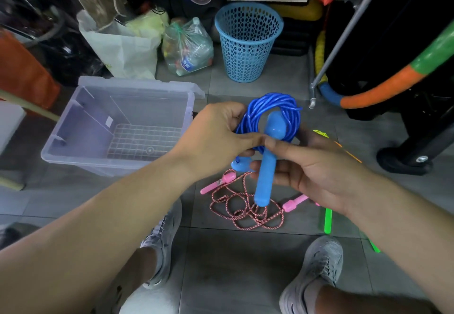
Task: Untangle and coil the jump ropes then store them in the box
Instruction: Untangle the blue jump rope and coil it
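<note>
Grip: the left hand [216, 131] has its fingers curled round the gathered strands of the blue jump rope [275, 107], thumb on top. The right hand [309, 166] cradles one blue handle [266, 173] from below, its thumb pressing at the crossing, tip to tip with the left thumb. The bundle is held above the floor, just right of the clear box [73, 126], which stands open.

Hazards noted:
- I can see no knot or wrap locking the loops. The plastic cord looks springy; I judge that a slackened pinch would let the coil burst open.
- The held handle hangs low over the pink rope [245, 210], which lies in a loose tangle below. A dip could snag it.
- The second handle [239, 165] dangles free beneath the left hand and may swing and catch the box rim on the way in.
- A green handle [327, 217] lies close to the right shoe; a shifted foot could trap it.
</note>
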A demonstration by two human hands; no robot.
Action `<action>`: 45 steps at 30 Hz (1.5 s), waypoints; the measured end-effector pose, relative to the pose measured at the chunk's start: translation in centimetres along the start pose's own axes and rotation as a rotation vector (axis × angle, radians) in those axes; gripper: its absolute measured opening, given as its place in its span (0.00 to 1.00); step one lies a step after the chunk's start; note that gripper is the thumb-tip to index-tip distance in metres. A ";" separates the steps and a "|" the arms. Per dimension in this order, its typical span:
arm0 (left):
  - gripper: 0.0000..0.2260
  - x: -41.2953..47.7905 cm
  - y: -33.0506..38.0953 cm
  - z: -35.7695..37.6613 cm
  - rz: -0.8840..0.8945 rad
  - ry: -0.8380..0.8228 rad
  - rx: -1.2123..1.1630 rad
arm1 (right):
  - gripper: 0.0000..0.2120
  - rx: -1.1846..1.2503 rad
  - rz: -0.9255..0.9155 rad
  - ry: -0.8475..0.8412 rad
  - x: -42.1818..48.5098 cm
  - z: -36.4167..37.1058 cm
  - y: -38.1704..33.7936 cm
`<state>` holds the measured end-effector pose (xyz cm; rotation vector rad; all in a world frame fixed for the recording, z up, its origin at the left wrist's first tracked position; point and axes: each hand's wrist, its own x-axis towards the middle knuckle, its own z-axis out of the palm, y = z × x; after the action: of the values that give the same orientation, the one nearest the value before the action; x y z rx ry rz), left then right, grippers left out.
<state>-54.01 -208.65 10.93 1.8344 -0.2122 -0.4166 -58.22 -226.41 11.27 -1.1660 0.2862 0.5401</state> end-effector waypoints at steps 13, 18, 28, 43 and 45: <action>0.06 1.0 -0.7 -1.7 -0.206 0.276 -0.194 | 0.30 -0.118 0.085 -0.126 -1.1 -1.4 -2.4; 0.11 1.3 -0.3 -2.3 -0.234 0.216 -0.314 | 0.24 -0.985 -0.066 0.038 -1.0 -2.8 -2.4; 0.06 1.5 0.0 -3.1 -0.098 0.263 0.084 | 0.20 -1.218 -0.145 0.168 0.4 -3.7 -2.0; 0.10 -0.1 0.1 -0.3 -0.049 -0.051 -0.151 | 0.05 -0.759 -0.093 0.143 1.0 -3.1 -0.3; 0.10 -0.2 0.0 -0.2 -0.069 -0.053 -0.099 | 0.04 -0.697 -0.051 0.153 1.0 -3.1 -0.5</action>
<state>-54.08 -208.37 10.99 1.7380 -0.1618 -0.5153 -56.92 -229.16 9.98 -1.8904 0.2008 0.5206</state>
